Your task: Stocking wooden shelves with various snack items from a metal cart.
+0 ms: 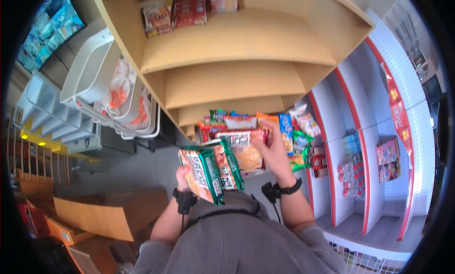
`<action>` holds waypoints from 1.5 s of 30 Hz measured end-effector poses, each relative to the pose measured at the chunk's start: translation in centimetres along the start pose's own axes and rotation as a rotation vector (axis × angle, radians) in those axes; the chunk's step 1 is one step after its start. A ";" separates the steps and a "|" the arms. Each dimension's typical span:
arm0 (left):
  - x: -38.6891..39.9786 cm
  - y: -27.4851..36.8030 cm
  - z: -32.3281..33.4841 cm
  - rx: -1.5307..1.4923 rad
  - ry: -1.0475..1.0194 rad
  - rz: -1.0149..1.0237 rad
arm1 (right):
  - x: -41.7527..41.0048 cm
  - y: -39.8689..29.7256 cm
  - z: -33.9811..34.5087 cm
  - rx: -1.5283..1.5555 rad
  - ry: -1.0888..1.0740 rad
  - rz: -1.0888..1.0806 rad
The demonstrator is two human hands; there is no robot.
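My left hand [183, 179] grips a green-edged snack packet [199, 175] by its left side, low in front of my body. A second green packet [228, 163] lies against it, partly covered by the first. At the right edge of a maroon snack packet [245, 155], my right hand [278, 160] has its thumb on the packet's face; whether it grips the packet cannot be told. Around that packet is a pile of mixed snack bags, among them a blue bag [285, 131] and a green bag [302, 146]. What holds up the pile is hidden.
Ahead stands a wooden shelf unit [234, 43], with several snack packs [190, 11] at its upper left. White bins [89, 71] are stacked to the left. White metal shelving [346, 131] with bottled drinks [351, 176] runs along the right. Wooden furniture [96, 217] is at lower left.
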State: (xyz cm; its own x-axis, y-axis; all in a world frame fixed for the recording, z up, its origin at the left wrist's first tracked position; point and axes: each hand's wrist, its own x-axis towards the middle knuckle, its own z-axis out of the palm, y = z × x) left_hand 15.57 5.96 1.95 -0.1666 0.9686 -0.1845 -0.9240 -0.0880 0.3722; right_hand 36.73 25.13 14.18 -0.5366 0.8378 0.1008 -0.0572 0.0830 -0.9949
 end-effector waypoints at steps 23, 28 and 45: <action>-1.8 1.7 -0.4 -0.063 0.157 0.267 | 27.2 -11.2 -7.0 -0.183 -0.099 -0.237; -5.4 0.0 -0.8 -0.050 0.365 0.455 | 44.0 -7.6 -8.7 -0.512 -0.029 -0.259; -8.0 -4.8 2.8 -0.037 0.669 0.737 | 64.2 2.3 -2.3 -0.709 0.160 -0.392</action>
State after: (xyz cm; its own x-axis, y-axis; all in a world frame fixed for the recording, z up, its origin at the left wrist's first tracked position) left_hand 22.30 -0.75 4.23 -0.8522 0.3399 -0.3979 -0.5202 -0.6329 0.5734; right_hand 4.10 80.36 18.40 -0.4588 0.7393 0.4929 0.3580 0.6615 -0.6590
